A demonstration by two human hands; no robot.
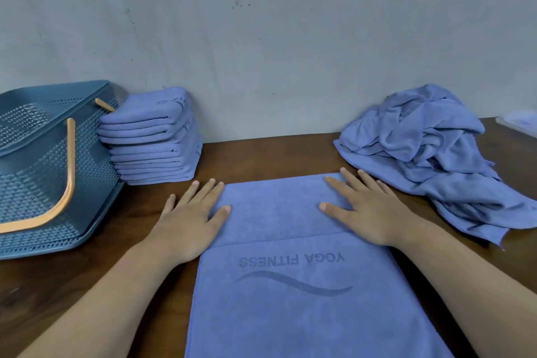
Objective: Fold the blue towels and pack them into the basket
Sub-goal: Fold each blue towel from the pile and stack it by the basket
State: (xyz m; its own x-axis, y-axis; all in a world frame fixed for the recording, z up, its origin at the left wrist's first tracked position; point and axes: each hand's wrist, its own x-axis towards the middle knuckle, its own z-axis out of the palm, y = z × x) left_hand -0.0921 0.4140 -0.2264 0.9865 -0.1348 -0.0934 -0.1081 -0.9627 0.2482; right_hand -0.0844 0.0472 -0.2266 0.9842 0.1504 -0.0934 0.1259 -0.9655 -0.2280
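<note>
Basket [96, 171] touches folded stack [151, 139]; left hand [189, 218] and right hand [369, 212] press towel [290, 299], fingers [338, 186] spread.

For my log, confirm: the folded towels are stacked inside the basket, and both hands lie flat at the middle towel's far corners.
Not inside: the head view shows the folded towels stacked on the table beside the basket. The left hand and right hand do lie flat at the far corners of the middle towel.

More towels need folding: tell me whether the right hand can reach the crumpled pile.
Probably yes: the right hand lies flat on the spread towel, beside the crumpled pile, nothing between them.
</note>
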